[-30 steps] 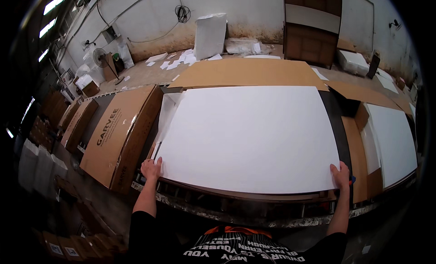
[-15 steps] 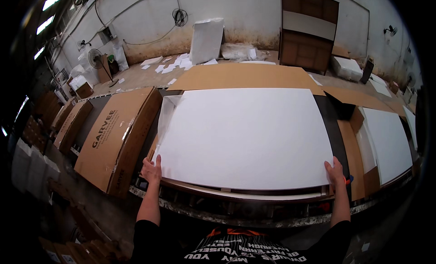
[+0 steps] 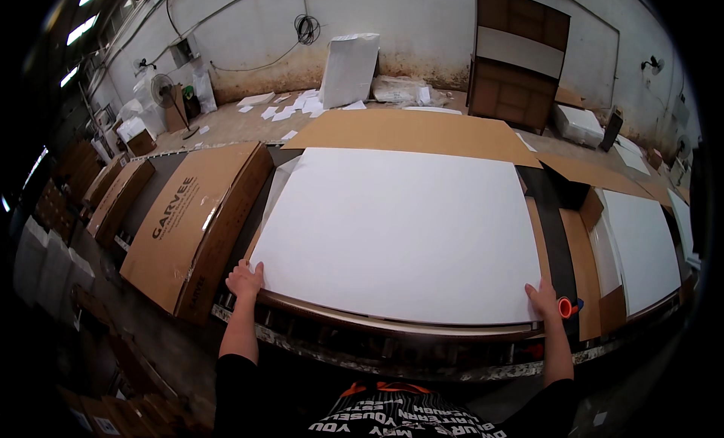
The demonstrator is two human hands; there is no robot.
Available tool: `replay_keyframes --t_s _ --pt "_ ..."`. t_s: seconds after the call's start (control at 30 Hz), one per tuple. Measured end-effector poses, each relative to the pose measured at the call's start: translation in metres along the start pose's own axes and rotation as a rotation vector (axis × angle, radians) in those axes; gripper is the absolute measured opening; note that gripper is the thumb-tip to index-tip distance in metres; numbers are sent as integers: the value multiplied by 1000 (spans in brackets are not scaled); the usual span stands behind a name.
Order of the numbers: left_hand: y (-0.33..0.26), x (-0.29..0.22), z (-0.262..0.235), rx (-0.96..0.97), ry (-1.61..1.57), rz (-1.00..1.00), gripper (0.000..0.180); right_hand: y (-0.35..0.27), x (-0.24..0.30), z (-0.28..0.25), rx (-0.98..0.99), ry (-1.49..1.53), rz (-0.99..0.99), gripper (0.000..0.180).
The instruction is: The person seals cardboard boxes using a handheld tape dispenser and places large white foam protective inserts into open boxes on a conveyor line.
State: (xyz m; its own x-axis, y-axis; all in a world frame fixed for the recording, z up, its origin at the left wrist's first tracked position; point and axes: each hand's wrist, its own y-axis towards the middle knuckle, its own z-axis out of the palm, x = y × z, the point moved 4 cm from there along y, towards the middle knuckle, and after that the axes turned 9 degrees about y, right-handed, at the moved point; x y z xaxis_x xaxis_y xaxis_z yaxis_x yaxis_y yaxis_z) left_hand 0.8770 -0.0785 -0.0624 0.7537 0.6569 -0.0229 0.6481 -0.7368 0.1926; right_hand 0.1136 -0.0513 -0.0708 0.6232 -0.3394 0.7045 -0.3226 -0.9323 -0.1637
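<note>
While the large white sheet [image 3: 400, 234] lies flat at the picture's centre, the left hand [image 3: 245, 280] grips its corner at 8 o'clock and the right hand [image 3: 543, 298] its corner at 4 o'clock, fingers curled on the edge. A long cardboard box [image 3: 192, 219] lies at 9 o'clock.

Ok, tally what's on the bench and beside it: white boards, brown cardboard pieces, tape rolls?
White boards: 2, the large white board under both hands (left hand, right hand) and a smaller white board at right.
Brown cardboard: 2, a flat sheet behind and a long carton at left.
Orange tape roll: 1.
Total: 5.
</note>
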Motion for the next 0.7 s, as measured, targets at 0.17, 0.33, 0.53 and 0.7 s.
replay_keyframes --t_s 0.17,0.33,0.53,0.7 --pt "-10 9 -12 104 116 94 60 -21 -19 26 -149 -202 -14 64" --pt "-16 0 -31 224 171 142 61 -33 -13 34 -188 -301 -23 61" --pt "-23 -18 -67 102 30 174 61 -22 41 36 -21 -518 6 58" --pt "-7 35 -25 147 30 189 60 -42 46 42 12 -509 36 60"
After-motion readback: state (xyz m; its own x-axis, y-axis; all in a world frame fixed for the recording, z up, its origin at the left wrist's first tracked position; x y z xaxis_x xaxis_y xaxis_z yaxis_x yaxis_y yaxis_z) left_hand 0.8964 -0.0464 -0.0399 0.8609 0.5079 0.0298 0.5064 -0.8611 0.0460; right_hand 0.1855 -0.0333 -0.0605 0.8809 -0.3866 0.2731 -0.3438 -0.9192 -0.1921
